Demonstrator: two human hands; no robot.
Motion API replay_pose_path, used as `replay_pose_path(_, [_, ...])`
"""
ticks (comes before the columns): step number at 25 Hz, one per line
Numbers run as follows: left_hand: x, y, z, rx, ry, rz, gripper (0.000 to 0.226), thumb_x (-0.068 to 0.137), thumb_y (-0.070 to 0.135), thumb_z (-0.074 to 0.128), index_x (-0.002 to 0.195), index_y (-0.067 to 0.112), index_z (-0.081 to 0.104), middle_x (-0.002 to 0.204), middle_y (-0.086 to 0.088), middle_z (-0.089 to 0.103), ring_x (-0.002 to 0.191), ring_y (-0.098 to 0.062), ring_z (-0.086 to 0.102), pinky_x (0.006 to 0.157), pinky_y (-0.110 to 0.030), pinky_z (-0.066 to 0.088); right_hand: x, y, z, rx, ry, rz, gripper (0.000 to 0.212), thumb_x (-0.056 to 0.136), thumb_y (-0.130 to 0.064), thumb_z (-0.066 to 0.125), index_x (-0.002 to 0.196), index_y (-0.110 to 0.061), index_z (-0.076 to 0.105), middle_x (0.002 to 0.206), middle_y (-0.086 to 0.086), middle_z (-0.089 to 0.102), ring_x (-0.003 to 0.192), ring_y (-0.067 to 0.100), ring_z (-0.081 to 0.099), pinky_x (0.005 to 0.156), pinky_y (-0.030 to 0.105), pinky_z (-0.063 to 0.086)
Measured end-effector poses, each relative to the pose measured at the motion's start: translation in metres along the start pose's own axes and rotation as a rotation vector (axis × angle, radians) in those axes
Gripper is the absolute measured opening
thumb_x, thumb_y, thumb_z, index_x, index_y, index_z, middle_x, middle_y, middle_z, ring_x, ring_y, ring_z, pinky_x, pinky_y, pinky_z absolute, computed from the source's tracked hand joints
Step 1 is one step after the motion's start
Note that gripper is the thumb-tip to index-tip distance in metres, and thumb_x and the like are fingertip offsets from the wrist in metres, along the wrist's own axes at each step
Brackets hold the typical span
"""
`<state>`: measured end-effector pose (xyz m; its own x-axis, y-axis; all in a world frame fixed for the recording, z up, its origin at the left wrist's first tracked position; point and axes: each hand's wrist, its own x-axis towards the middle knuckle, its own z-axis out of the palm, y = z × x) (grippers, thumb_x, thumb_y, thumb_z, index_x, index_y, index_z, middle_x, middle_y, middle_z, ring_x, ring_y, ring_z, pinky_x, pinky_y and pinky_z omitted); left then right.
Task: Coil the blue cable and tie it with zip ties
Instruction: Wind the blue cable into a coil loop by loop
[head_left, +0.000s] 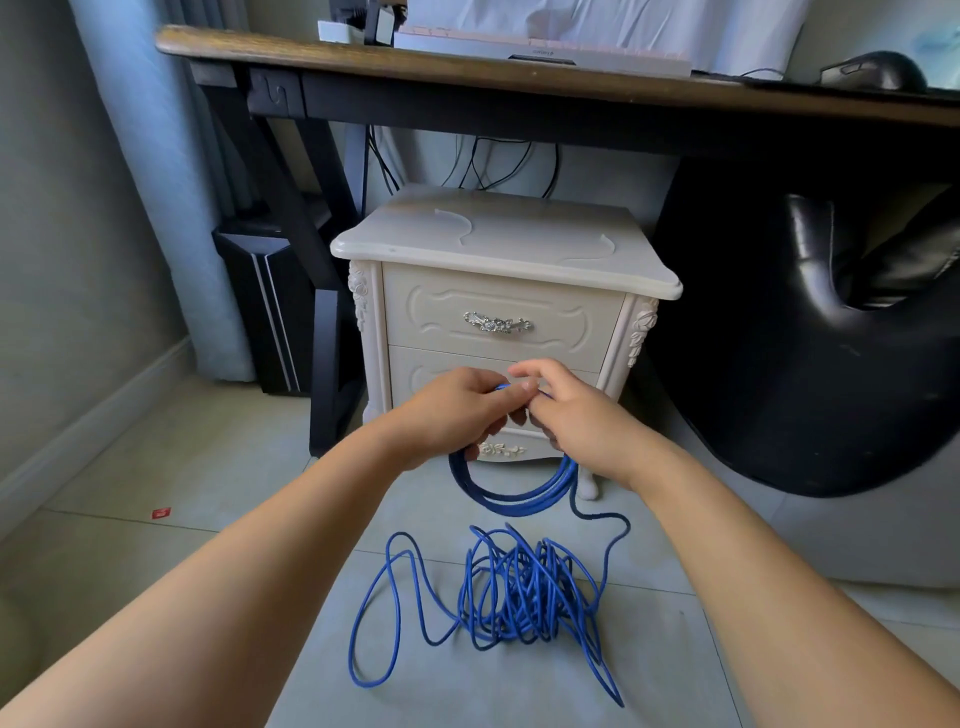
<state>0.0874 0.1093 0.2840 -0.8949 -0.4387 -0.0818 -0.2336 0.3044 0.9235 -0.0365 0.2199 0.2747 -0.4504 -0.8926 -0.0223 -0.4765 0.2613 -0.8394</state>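
Plainly, in front of the nightstand (498, 312), the left hand (457, 410) grips the gathered loops of the blue cable (511, 501) while the right hand (571, 415) pinches a strand beside it. The loose tangle (519, 592) lies on the floor (208, 467) short of the nightstand, below both hands, with its slack rising toward the right hand.

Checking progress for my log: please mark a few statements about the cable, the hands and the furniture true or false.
1. The left hand and the right hand both hold loops of the blue cable. True.
2. All the cable is coiled. False: a loose tangle lies on the floor.
3. The nightstand has its top drawer open. False: it is shut.
4. A black mouse sits on the desk. True.
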Motion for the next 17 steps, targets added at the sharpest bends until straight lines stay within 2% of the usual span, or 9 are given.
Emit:
replay_pose_path(2, [0.002,-0.002,0.001,0.003,0.007,0.032,0.037,0.1,0.043,0.047,0.083,0.013,0.058,0.062,0.005,0.038,0.051,-0.011,0.031,0.048,-0.023,0.031,-0.002,-0.002,0.0,0.174,0.012,-0.021,0.035,0.101,-0.019,0.043,0.133,-0.031,0.046,0.07,-0.007,0.048,0.062,0.01,0.041,0.062,0.024,0.034])
replay_pose_path(4, [0.003,-0.002,-0.004,-0.113,0.057,0.056,0.035,0.101,0.041,0.046,0.08,0.015,0.054,0.059,0.008,0.034,0.05,-0.009,0.027,0.047,-0.022,0.025,-0.007,-0.005,-0.007,0.444,-0.038,-0.011,0.033,0.101,-0.01,0.045,0.131,-0.019,0.051,0.072,0.001,0.053,0.065,0.013,0.051,0.065,0.027,0.042])
replay_pose_path(7, [0.003,-0.002,-0.013,-0.394,0.121,0.039,0.035,0.104,0.035,0.044,0.074,0.017,0.046,0.058,0.008,0.025,0.047,-0.007,0.019,0.043,-0.019,0.016,-0.017,0.004,-0.017,0.618,-0.232,0.111,0.02,0.095,-0.014,0.055,0.11,-0.008,0.066,0.08,0.008,0.068,0.081,0.022,0.068,0.086,0.04,0.053])
replay_pose_path(9, [0.004,-0.004,-0.014,-0.541,0.114,-0.004,0.035,0.104,0.036,0.043,0.073,0.017,0.045,0.059,0.007,0.02,0.049,-0.008,0.014,0.044,-0.019,0.013,-0.019,0.011,-0.016,0.739,-0.264,0.162,0.014,0.089,-0.018,0.063,0.093,-0.006,0.07,0.083,0.014,0.071,0.086,0.029,0.07,0.09,0.044,0.053])
replay_pose_path(11, [0.005,-0.005,-0.011,-0.688,0.08,-0.049,0.035,0.104,0.035,0.042,0.076,0.016,0.049,0.061,0.005,0.02,0.05,-0.009,0.015,0.043,-0.019,0.018,-0.017,0.01,-0.015,0.883,-0.186,0.125,0.015,0.089,-0.019,0.056,0.087,-0.005,0.061,0.074,0.013,0.069,0.083,0.032,0.072,0.084,0.044,0.057])
replay_pose_path(13, [0.005,-0.004,-0.01,-0.818,0.01,-0.063,0.03,0.103,0.03,0.04,0.085,0.012,0.055,0.061,0.004,0.028,0.049,-0.009,0.022,0.045,-0.019,0.029,-0.012,0.006,-0.013,0.997,-0.075,0.084,0.018,0.096,-0.019,0.046,0.087,-0.006,0.054,0.058,0.004,0.058,0.062,0.023,0.068,0.071,0.04,0.06])
replay_pose_path(15, [0.002,-0.003,-0.011,-0.915,-0.103,-0.04,0.021,0.1,0.02,0.042,0.099,0.008,0.059,0.065,0.002,0.042,0.05,-0.01,0.034,0.052,-0.022,0.041,-0.008,0.004,-0.011,1.034,0.012,0.072,0.021,0.1,-0.021,0.043,0.087,-0.009,0.053,0.052,-0.004,0.041,0.044,0.011,0.046,0.056,0.032,0.056])
replay_pose_path(17, [-0.002,-0.003,-0.012,-0.981,-0.234,0.007,0.023,0.094,0.015,0.045,0.11,0.006,0.06,0.07,0.001,0.05,0.055,-0.011,0.046,0.062,-0.026,0.049,-0.007,0.002,-0.012,1.015,0.063,0.076,0.02,0.101,-0.023,0.044,0.086,-0.011,0.052,0.052,-0.007,0.033,0.04,0.008,0.032,0.048,0.025,0.045])
